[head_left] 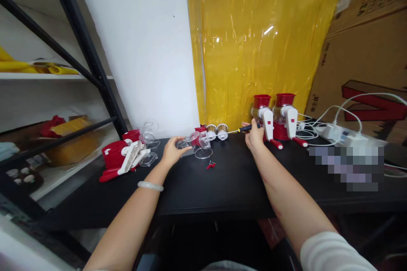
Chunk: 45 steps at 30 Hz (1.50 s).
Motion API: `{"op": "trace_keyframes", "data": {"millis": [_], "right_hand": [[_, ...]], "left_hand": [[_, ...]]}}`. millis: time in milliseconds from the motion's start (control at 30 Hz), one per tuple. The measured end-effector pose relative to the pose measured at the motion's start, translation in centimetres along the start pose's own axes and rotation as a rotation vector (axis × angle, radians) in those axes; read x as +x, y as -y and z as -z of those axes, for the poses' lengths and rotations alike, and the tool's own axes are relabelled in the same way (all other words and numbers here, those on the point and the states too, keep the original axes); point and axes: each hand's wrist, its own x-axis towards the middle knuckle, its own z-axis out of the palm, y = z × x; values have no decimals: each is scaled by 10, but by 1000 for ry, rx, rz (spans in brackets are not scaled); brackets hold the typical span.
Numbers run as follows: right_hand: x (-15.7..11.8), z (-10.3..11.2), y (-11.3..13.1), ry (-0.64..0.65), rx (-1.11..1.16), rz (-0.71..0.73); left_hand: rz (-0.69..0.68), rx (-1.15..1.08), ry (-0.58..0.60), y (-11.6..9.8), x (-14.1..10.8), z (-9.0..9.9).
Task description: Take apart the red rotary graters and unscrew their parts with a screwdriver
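My left hand (174, 150) grips a clear plastic housing (203, 152) by its left end, low over the black table. In my right hand (254, 135) is a screwdriver (243, 129) with a black and yellow handle. Its long shaft points left, and the tip reaches the housing; whether it sits on a screw is too small to tell. Small red parts (210, 165) lie on the table just in front of the housing. Behind it are two white-rimmed metal drums (217, 132) and a red piece partly hidden by the clear plastic.
Two red and white rotary graters (276, 118) stand at the back right. Red bases, white handles (132, 156) and clear parts are piled at the left. A power strip (346, 137) with white cables lies at the right, beside a cardboard box (365, 46). Shelving (95, 67) borders the left.
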Motion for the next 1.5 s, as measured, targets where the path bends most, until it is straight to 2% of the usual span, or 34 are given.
{"op": "trace_keyframes", "data": {"millis": [267, 700, 933, 1167, 1500], "right_hand": [[4, 8, 0, -46, -69, 41], [7, 8, 3, -23, -24, -102], [1, 3, 2, -15, -101, -4], [4, 7, -1, -35, -193, 92], [9, 9, -3, -8, -230, 121]], "left_hand": [[-5, -7, 0, 1, 1, -1], [-7, -5, 0, 5, 1, -2], [-6, -2, -3, 5, 1, -2], [-12, -1, -1, 5, 1, -2], [-6, -5, 5, 6, 1, -1]]}}
